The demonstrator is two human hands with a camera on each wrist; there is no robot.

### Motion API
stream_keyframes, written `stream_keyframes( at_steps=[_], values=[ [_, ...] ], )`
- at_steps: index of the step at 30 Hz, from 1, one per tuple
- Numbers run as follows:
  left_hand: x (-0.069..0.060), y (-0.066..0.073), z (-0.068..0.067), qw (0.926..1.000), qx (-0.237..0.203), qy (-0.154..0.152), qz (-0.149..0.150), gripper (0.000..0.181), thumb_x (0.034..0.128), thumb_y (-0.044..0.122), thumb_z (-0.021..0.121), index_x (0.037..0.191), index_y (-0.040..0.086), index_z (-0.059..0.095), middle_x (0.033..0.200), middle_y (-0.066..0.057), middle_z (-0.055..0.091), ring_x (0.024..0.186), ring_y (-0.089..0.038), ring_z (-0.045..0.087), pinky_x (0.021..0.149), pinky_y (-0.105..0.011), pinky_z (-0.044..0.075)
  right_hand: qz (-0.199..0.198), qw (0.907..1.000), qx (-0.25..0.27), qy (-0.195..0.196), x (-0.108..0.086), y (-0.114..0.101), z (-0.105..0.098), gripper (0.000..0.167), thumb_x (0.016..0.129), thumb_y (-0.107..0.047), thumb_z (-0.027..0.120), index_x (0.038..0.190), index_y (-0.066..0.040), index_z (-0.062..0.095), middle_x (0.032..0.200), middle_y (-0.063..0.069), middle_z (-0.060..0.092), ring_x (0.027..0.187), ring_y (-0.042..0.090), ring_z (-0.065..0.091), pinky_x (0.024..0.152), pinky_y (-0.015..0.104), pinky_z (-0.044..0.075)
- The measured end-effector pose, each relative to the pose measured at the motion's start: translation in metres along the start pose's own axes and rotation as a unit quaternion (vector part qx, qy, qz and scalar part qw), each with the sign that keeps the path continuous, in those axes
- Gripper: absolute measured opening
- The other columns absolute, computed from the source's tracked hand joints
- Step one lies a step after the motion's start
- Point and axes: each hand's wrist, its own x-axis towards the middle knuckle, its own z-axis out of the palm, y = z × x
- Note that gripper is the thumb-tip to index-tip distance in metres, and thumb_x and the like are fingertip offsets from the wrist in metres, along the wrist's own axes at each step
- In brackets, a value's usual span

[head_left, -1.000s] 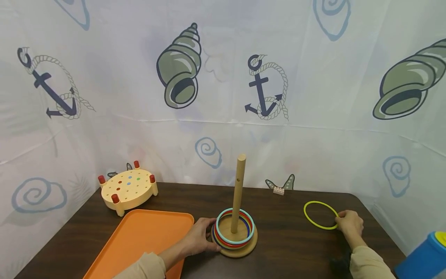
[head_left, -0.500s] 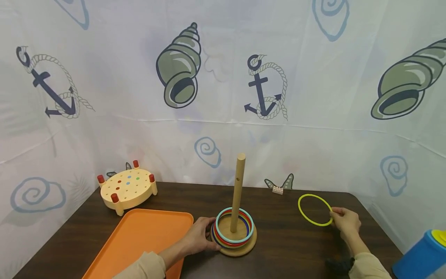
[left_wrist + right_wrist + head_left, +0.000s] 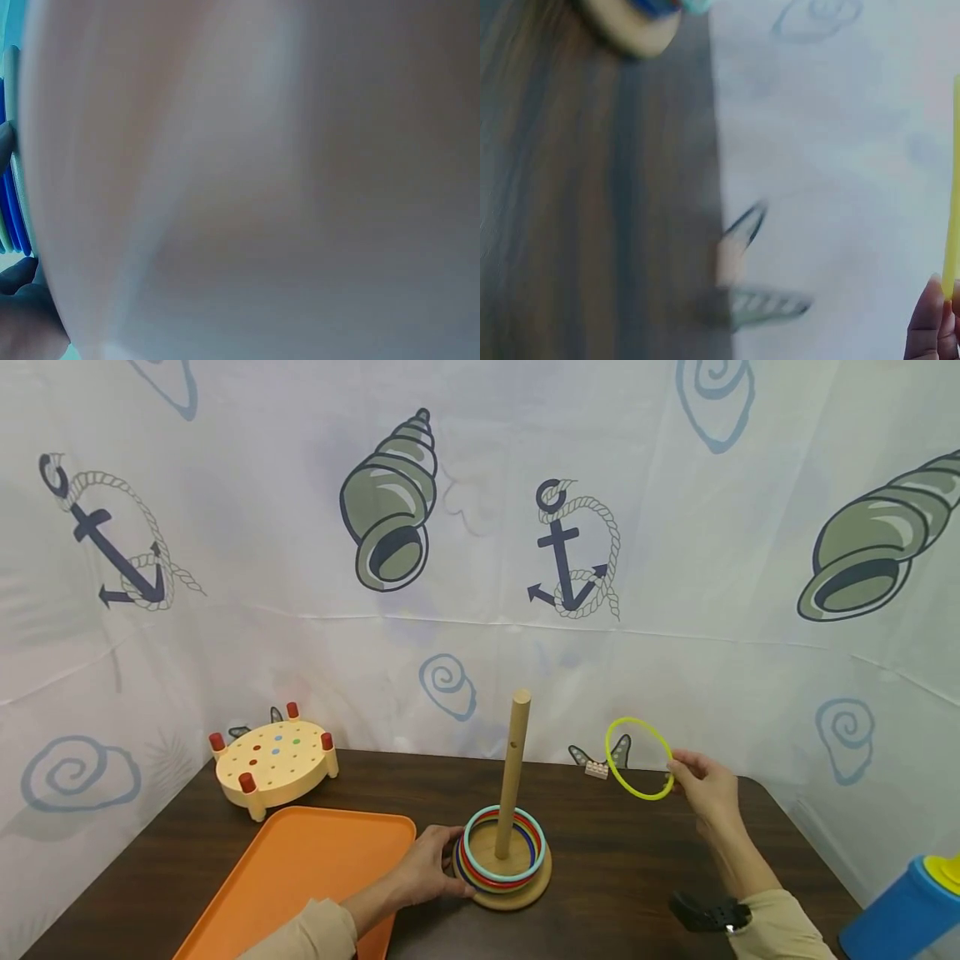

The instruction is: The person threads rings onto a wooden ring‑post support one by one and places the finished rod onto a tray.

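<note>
A wooden peg stand (image 3: 513, 777) rises upright from a round base, and several coloured rings lie stacked around its foot. On top is a light blue ring (image 3: 468, 860), with red, yellow and blue ones under it. My left hand (image 3: 429, 868) grips the left side of the base by the rings; the left wrist view is mostly blocked by a blurred pale surface. Raised over the table at the right, a yellow ring (image 3: 640, 722) hangs tilted, its right edge pinched between thumb and fingers of my right hand (image 3: 705, 789). The same yellow ring (image 3: 952, 187) appears in the right wrist view.
An orange tray (image 3: 315, 843) lies left of the stand. Behind it stands a round pegboard (image 3: 273, 760) with red-tipped legs. A small pale toy brick (image 3: 597, 769) sits at the back edge. At the right is a blue container (image 3: 896, 910) with a yellow top.
My right hand has lifted the yellow ring off the table and moved it left and up, tilting it more upright. My left hand has stayed at the base.
</note>
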Motion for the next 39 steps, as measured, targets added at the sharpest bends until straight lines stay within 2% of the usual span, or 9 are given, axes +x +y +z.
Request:
stream_keyframes(
  at_steps=[7, 10, 13, 20, 30, 39],
  values=[
    [0.000, 0.000, 0.000, 1.0000, 0.001, 0.000, 0.000, 0.080, 0.0645, 0.009, 0.084, 0.130, -0.014, 0.044, 0.120, -0.023, 0.044, 0.112, -0.038, 0.048, 0.092, -0.039, 0.049, -0.042, 0.9951, 0.082, -0.034, -0.011, -0.052, 0.030, 0.037, 0.090, -0.015, 0.064, 0.115, 0.010, 0.055, 0.082, -0.010, 0.061, 0.076, 0.002, 0.058, 0.066, 0.017, 0.054],
    [0.000, 0.000, 0.000, 1.0000, 0.005, -0.001, 0.001, 0.080, 0.0644, 0.010, 0.085, 0.130, -0.014, 0.045, 0.120, -0.023, 0.044, 0.113, -0.038, 0.047, 0.092, -0.041, 0.049, -0.061, 0.9916, 0.102, -0.050, -0.016, -0.070, 0.039, 0.041, 0.088, -0.017, 0.066, 0.116, 0.011, 0.055, 0.085, -0.007, 0.063, 0.078, 0.003, 0.059, 0.067, 0.018, 0.055],
    [0.001, -0.001, 0.000, 1.0000, 0.009, -0.002, -0.001, 0.081, 0.0643, 0.011, 0.085, 0.130, -0.014, 0.045, 0.120, -0.023, 0.044, 0.114, -0.038, 0.046, 0.093, -0.042, 0.048, -0.072, 0.9902, 0.103, -0.061, -0.021, -0.085, 0.047, 0.042, 0.089, -0.017, 0.065, 0.118, 0.012, 0.054, 0.086, -0.007, 0.063, 0.077, 0.004, 0.058, 0.067, 0.017, 0.054],
    [0.002, -0.002, 0.000, 0.9999, 0.013, 0.001, 0.001, 0.081, 0.0644, 0.011, 0.085, 0.130, -0.014, 0.045, 0.120, -0.024, 0.044, 0.113, -0.038, 0.047, 0.092, -0.042, 0.049, -0.088, 0.9875, 0.106, -0.075, -0.025, -0.109, 0.066, 0.030, 0.091, -0.007, 0.061, 0.115, 0.010, 0.057, 0.080, -0.006, 0.060, 0.071, 0.005, 0.058, 0.064, 0.017, 0.054],
    [0.001, -0.001, -0.001, 1.0000, 0.006, -0.005, -0.001, 0.081, 0.0652, 0.011, 0.085, 0.130, -0.014, 0.044, 0.120, -0.023, 0.044, 0.114, -0.039, 0.045, 0.093, -0.043, 0.048, -0.097, 0.9829, 0.105, -0.116, -0.030, -0.115, 0.095, 0.025, 0.090, -0.004, 0.060, 0.111, 0.011, 0.060, 0.077, -0.005, 0.060, 0.070, 0.008, 0.058, 0.063, 0.019, 0.054],
    [0.001, -0.001, -0.001, 1.0000, -0.001, -0.002, -0.002, 0.080, 0.0647, 0.010, 0.085, 0.130, -0.013, 0.045, 0.120, -0.023, 0.044, 0.114, -0.037, 0.046, 0.092, -0.041, 0.049, -0.088, 0.9825, 0.072, -0.147, -0.031, -0.092, 0.109, 0.024, 0.091, -0.004, 0.059, 0.110, 0.011, 0.061, 0.076, -0.005, 0.060, 0.069, 0.008, 0.058, 0.060, 0.018, 0.052]
  ],
)
